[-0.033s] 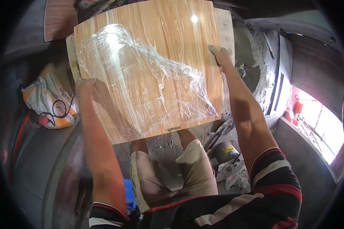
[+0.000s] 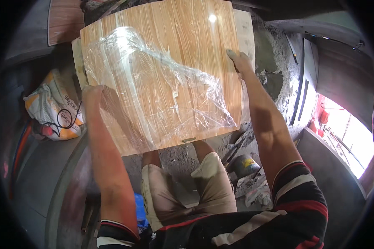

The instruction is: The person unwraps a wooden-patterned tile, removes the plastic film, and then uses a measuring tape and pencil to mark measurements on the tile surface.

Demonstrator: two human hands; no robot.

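A large, glossy wood-look tile (image 2: 187,70) fills the upper middle, held out in front of me. Wrinkled clear plastic film (image 2: 153,91) covers much of its left and lower face. My left hand (image 2: 92,93) grips the tile's left edge, its fingers mostly hidden. At the right edge my right hand (image 2: 240,64) has its thumb on the face and the other fingers out of sight behind. A paler flat sheet (image 2: 246,37) shows past the tile on both sides; whether it touches the tile I cannot tell. A small greenish mark (image 2: 189,140) sits on the near edge.
At left lies a white and orange bag (image 2: 56,106) with a thin black cord on it. A dark bucket (image 2: 244,165) stands right of my legs beside rubble (image 2: 257,191). Wet grey mortar (image 2: 266,58) lies beyond my right hand. A bright opening (image 2: 345,128) is at far right.
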